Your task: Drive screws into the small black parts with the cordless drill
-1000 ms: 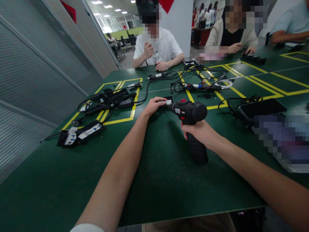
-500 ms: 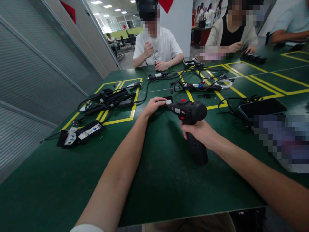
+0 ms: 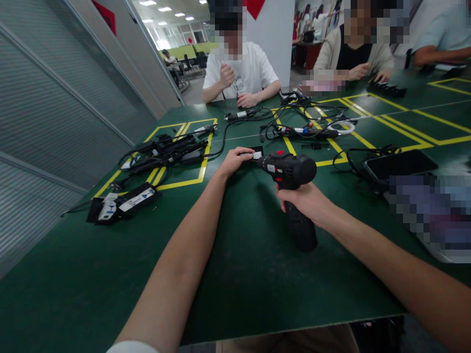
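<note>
My right hand (image 3: pixel 308 202) is wrapped round the grip of a black cordless drill (image 3: pixel 293 174), whose nose points left. At the drill's tip my left hand (image 3: pixel 235 161) is closed on a small white part (image 3: pixel 256 155), pressing it against a black piece on the green table (image 3: pixel 235 274). The drill's base rests on the table just below my right hand.
A heap of black adapters and cables (image 3: pixel 165 151) lies in a yellow-marked box to the left, with a black labelled unit (image 3: pixel 123 202) nearer. More cables and a white ring (image 3: pixel 340 128) lie ahead. A dark tablet (image 3: pixel 399 163) sits right. Other people sit across the table.
</note>
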Demonstrator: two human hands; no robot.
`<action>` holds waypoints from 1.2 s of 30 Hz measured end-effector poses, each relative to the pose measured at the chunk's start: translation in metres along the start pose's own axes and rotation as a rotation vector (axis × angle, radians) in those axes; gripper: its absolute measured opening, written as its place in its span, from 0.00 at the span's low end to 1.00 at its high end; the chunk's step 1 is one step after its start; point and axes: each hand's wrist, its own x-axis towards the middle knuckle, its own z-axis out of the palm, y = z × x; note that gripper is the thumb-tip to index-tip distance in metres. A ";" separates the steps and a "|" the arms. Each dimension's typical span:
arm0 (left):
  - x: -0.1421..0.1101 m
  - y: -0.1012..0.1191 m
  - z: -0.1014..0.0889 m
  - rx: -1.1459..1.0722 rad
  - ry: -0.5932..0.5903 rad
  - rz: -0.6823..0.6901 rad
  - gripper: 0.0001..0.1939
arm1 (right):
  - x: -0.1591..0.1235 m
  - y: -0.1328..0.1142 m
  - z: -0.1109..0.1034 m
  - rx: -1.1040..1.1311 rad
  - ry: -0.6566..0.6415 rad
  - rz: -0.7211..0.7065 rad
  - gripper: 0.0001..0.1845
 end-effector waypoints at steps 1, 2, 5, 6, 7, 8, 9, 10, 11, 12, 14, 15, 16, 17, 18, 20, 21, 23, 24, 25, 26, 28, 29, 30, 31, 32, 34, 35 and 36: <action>0.000 0.000 0.000 0.001 0.002 -0.002 0.19 | 0.000 0.000 0.000 -0.002 -0.001 0.001 0.05; 0.000 0.000 0.000 0.002 0.003 0.000 0.18 | 0.000 0.000 0.000 -0.002 0.000 0.003 0.05; -0.001 0.001 0.000 0.002 0.005 0.015 0.18 | -0.001 -0.001 0.000 0.000 -0.004 0.006 0.05; -0.001 0.001 0.000 0.003 0.006 0.017 0.18 | -0.001 -0.001 0.000 0.003 -0.010 0.003 0.05; -0.001 0.001 0.000 0.005 0.005 0.017 0.18 | -0.001 -0.001 -0.001 0.005 -0.015 0.001 0.05; -0.001 0.001 0.000 0.007 0.004 0.016 0.18 | -0.001 -0.001 -0.001 0.008 -0.020 -0.001 0.05; -0.001 0.001 0.000 0.009 0.004 0.014 0.18 | -0.001 -0.001 -0.001 0.011 -0.023 -0.003 0.05; -0.001 0.002 0.000 0.011 0.004 0.012 0.18 | -0.001 -0.001 -0.001 0.013 -0.022 -0.004 0.05; -0.001 0.002 0.000 0.012 0.005 0.009 0.18 | -0.001 -0.001 -0.001 0.013 -0.018 -0.002 0.05; -0.001 0.002 0.000 0.011 0.005 0.007 0.18 | -0.001 -0.001 -0.001 0.012 -0.013 0.001 0.05; -0.001 0.002 0.001 0.008 0.006 0.007 0.19 | -0.001 -0.002 0.000 0.008 -0.004 0.011 0.05; -0.001 0.002 0.001 0.005 0.007 0.009 0.19 | -0.001 -0.002 0.000 0.005 -0.004 0.015 0.04; -0.001 0.002 0.001 0.003 0.006 0.011 0.19 | -0.001 -0.002 0.000 0.003 -0.003 0.015 0.04; -0.001 0.002 0.001 0.001 0.006 0.014 0.19 | 0.000 -0.002 0.000 0.002 -0.003 0.011 0.04; -0.001 0.002 0.001 -0.001 0.004 0.015 0.19 | 0.000 -0.002 0.000 -0.001 -0.005 0.005 0.04; -0.001 0.002 0.001 -0.004 -0.001 0.015 0.19 | -0.001 -0.002 0.001 -0.006 -0.004 -0.004 0.04; -0.001 0.002 0.001 -0.004 -0.003 0.013 0.19 | -0.001 -0.002 0.001 -0.006 -0.001 -0.003 0.04; -0.001 0.003 0.000 0.004 0.001 0.007 0.19 | -0.001 -0.002 0.001 -0.006 0.006 0.007 0.04; -0.002 0.003 0.000 0.009 0.002 0.004 0.19 | -0.001 -0.002 0.001 -0.004 0.009 0.009 0.04; -0.002 0.003 0.000 0.013 0.003 0.002 0.19 | -0.001 -0.002 0.001 -0.001 0.009 0.009 0.04; -0.002 0.004 0.000 0.014 0.001 0.000 0.19 | -0.001 -0.002 0.001 0.002 0.005 0.006 0.04; -0.002 0.004 0.000 0.014 -0.005 -0.003 0.19 | -0.001 -0.001 0.000 0.010 -0.005 -0.004 0.05; -0.002 0.004 0.000 0.013 -0.007 -0.005 0.19 | 0.000 -0.001 0.000 0.014 -0.007 -0.009 0.05; -0.002 0.004 0.000 0.011 -0.007 -0.006 0.19 | 0.000 0.000 0.000 0.014 -0.006 -0.012 0.05; -0.002 0.004 0.000 0.010 -0.005 -0.006 0.19 | 0.000 0.000 0.000 0.013 -0.002 -0.014 0.05; -0.002 0.004 0.000 0.008 -0.003 -0.005 0.19 | 0.000 0.001 0.000 0.014 0.002 -0.014 0.05; -0.002 0.004 0.001 -0.001 -0.001 -0.003 0.18 | 0.001 0.001 0.000 0.017 0.002 -0.011 0.05; -0.001 0.004 0.001 -0.006 0.000 -0.006 0.18 | 0.001 0.001 0.000 0.018 0.000 -0.008 0.05; -0.001 0.004 0.001 -0.009 0.002 -0.011 0.18 | 0.000 0.000 0.000 0.016 -0.001 -0.005 0.05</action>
